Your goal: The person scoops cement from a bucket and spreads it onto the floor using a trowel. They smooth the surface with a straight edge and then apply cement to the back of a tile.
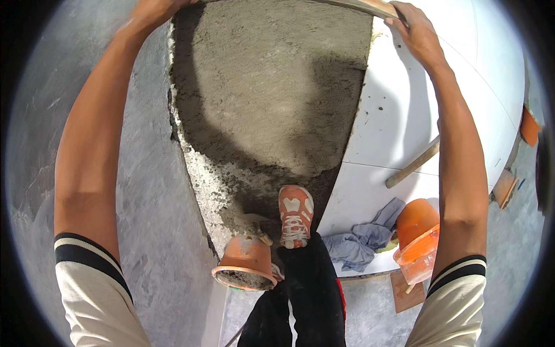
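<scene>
A long wooden straightedge (364,6) runs across the top of a strip of wet grey mortar (272,87). My left hand (159,9) is at the top left, its fingers closed around the board, partly cut off by the picture's edge. My right hand (413,29) grips the board at the top right, over white tiles (474,87). My foot in an orange shoe (296,211) stands at the lower end of the mortar. A small trowel (254,222) lies just above an orange bucket (243,254) holding grey material, left of the shoe.
A rough grey wall or surface (144,173) borders the left. On the tiles lie a wooden handle (410,165), a crumpled blue cloth (355,248) and orange buckets (416,231). An orange tile (404,292) lies below them. More orange pieces (529,124) are at the far right.
</scene>
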{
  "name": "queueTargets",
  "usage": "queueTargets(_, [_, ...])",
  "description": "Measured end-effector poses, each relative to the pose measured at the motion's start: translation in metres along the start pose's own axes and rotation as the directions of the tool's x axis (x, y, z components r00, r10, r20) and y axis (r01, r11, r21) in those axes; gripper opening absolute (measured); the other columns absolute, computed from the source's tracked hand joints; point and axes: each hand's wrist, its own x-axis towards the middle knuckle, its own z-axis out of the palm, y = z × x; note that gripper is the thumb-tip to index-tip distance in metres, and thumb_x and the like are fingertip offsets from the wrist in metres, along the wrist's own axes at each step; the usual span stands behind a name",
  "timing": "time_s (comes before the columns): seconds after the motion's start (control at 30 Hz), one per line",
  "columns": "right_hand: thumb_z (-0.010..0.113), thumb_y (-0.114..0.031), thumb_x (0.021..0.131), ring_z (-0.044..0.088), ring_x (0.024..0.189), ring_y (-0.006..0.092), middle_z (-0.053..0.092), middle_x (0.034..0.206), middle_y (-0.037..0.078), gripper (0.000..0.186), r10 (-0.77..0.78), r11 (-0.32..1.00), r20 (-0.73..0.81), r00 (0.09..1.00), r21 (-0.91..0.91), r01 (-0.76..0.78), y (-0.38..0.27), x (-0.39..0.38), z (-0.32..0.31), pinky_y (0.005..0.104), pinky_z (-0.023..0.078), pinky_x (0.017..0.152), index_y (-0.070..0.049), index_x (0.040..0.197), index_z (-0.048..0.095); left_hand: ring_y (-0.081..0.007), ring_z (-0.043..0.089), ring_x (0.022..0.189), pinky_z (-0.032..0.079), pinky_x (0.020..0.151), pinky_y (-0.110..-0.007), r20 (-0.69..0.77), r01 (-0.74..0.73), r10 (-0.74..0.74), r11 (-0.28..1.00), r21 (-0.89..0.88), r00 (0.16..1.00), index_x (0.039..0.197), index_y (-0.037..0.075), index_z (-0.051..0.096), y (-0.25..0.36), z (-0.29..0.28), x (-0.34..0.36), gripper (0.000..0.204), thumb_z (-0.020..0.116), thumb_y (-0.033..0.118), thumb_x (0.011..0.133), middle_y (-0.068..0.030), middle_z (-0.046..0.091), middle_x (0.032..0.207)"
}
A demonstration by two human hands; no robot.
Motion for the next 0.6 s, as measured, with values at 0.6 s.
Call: queueTargets(0.6, [0.070, -0.028, 0.102, 0.063, 0.120, 0.0340, 0.070, 0.123, 0.013, 0.039, -0.036, 0.999, -0.045, 0.998, 0.008, 0.036, -0.033, -0.110, 0.025, 0.0464, 0.051, 0.106, -0.005, 0.133, 0.066, -0.0343, 0.076, 0.106, 0.057, 0.094, -0.043, 0.166, -0.073, 0.022, 0.949, 0.307, 0.986, 0.141, 0.014, 0.071, -0.008, 0.026, -0.074, 0.044, 0.073, 0.026, 0.098, -0.0168, 0.079, 0.113])
